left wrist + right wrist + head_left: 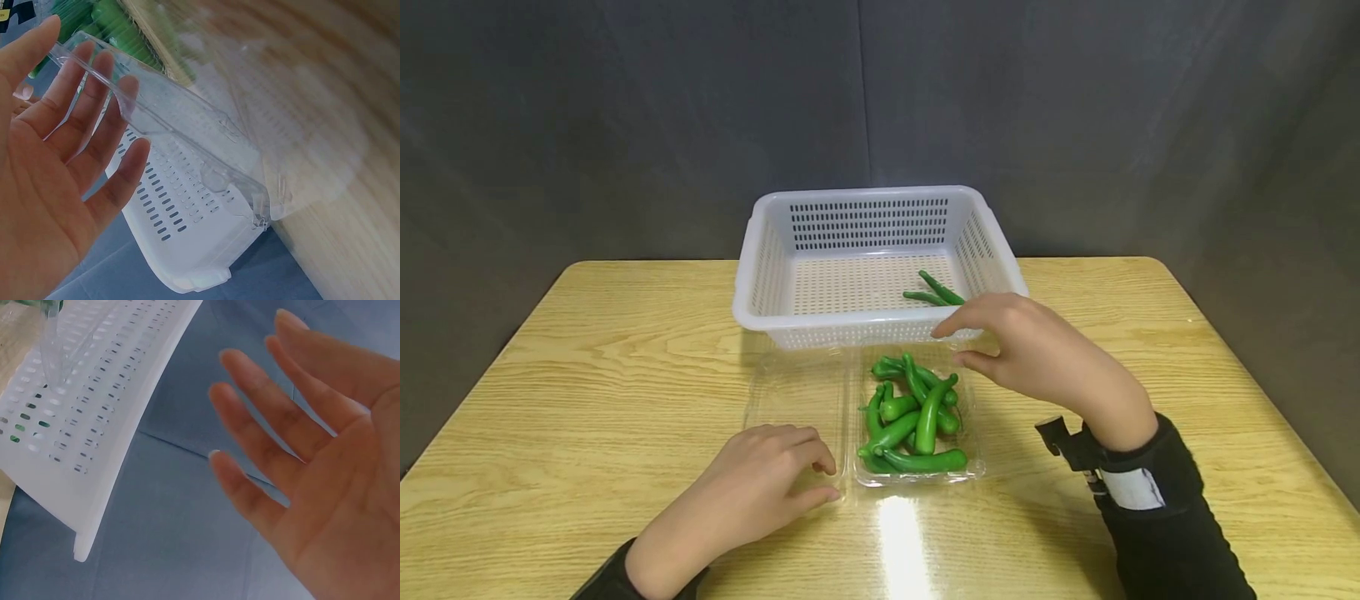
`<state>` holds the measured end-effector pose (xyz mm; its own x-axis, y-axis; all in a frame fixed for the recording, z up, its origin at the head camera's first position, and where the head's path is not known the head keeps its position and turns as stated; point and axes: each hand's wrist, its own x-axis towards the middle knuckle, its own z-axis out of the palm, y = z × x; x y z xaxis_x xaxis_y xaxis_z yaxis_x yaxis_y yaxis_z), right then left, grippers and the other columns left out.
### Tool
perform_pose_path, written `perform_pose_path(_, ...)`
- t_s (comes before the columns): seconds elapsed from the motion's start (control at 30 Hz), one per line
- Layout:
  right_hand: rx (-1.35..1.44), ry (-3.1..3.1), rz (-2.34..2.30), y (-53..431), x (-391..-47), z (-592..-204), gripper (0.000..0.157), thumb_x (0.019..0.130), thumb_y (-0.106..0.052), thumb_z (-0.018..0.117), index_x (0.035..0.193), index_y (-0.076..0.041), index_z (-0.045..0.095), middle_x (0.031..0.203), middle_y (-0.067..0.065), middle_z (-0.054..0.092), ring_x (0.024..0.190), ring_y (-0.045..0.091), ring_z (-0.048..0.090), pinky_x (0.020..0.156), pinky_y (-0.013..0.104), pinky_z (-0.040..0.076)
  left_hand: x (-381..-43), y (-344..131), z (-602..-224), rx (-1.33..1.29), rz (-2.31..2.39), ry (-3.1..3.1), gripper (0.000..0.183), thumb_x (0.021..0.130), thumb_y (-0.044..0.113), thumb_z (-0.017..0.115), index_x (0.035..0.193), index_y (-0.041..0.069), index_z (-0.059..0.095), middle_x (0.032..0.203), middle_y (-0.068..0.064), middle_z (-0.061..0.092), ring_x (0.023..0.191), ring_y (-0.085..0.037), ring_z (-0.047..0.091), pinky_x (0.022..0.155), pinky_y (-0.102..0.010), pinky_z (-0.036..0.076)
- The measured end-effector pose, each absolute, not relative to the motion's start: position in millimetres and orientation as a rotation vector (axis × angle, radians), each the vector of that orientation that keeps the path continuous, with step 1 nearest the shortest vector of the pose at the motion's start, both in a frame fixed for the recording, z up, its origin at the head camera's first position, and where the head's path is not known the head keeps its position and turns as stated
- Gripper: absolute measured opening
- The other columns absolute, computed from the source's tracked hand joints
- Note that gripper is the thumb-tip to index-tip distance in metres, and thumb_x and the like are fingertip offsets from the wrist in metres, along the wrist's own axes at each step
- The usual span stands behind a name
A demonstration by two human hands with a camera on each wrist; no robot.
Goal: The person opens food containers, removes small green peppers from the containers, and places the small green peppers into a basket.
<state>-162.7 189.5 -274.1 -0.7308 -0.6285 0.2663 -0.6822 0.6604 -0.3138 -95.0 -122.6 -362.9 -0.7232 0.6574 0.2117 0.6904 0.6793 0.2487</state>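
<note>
A clear plastic clamshell box lies unfolded on the table, its lid to the left. Several green chili peppers are heaped in its right half. My left hand is at the lid's near edge, fingers loosely bent; in the left wrist view the fingertips overlap the lid's rim, and whether they touch is unclear. My right hand hovers by the basket's front right corner, holding nothing, its fingers spread in the right wrist view. Behind the box stands a white slotted basket with a few green peppers inside.
All of this sits on a light wooden table with rounded far corners. A dark grey curtain hangs behind it. The basket's raised rim stands just beyond the box.
</note>
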Motion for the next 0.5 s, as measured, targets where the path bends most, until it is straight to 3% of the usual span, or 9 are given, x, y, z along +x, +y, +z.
perform_pose_path(0.5, 1.19, -2.928, 0.592, 179, -161, -285, 0.03, 0.08, 0.003, 0.079, 0.106, -0.011, 0.075, 0.106, -0.002, 0.072, 0.102, 0.02, 0.066, 0.087, 0.039, 0.054, -95, -123, -365, -1.123, -0.466, -2.766, 0.021, 0.083, 0.04, 0.078, 0.091, 0.022, 0.071, 0.088, 0.015, 0.064, 0.078, -0.004, 0.061, 0.074, -0.034, 0.053)
